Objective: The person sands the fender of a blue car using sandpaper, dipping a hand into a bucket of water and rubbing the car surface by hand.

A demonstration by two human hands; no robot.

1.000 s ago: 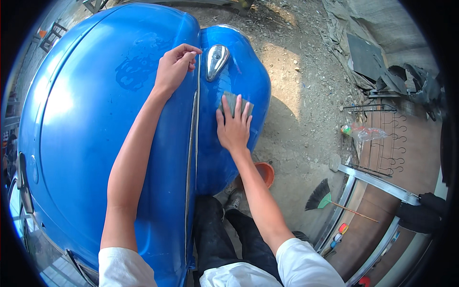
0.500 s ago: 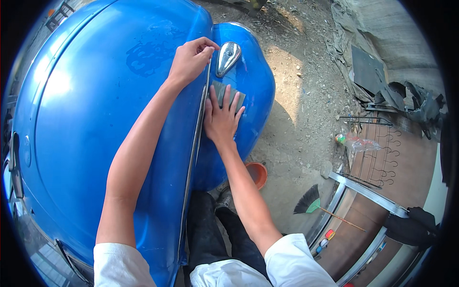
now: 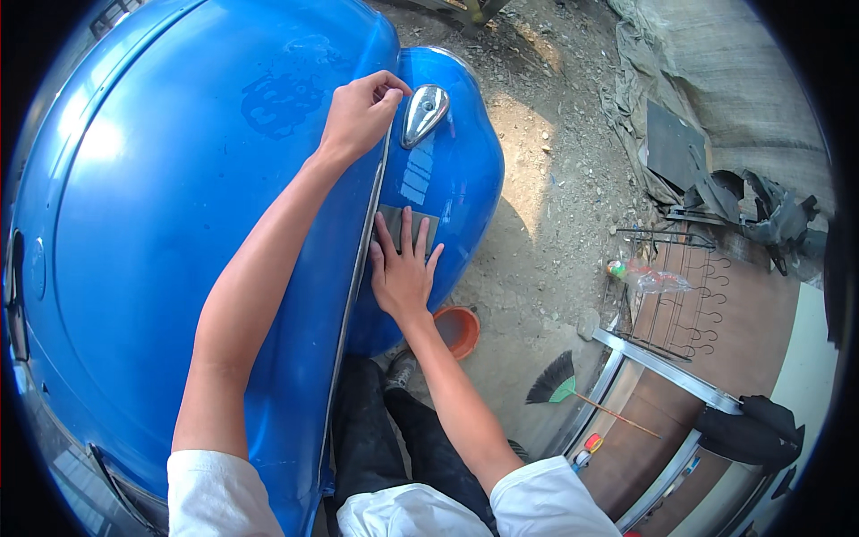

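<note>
A glossy blue car bonnet fills the left side, with a rounded blue fender along its right edge. My left hand is closed at the bonnet's edge, fingers curled in a pinch; whatever lies between the fingertips is hidden. Beside it, a teardrop-shaped chrome lamp housing sits on the fender. My right hand lies flat with fingers spread, pressing a dark grey sheet, apparently sandpaper, against the fender. Pale reflections show on the fender between the sheet and the lamp housing.
An orange basin stands on the ground by my feet. To the right are a broom, a black wire rack with hooks, a clear plastic bottle and a metal frame. Dark broken panels lie farther off.
My right hand has slid the sheet toward me along the fender, away from the lamp housing. The left hand stays at the bonnet's edge. The whole view has shifted slightly.
</note>
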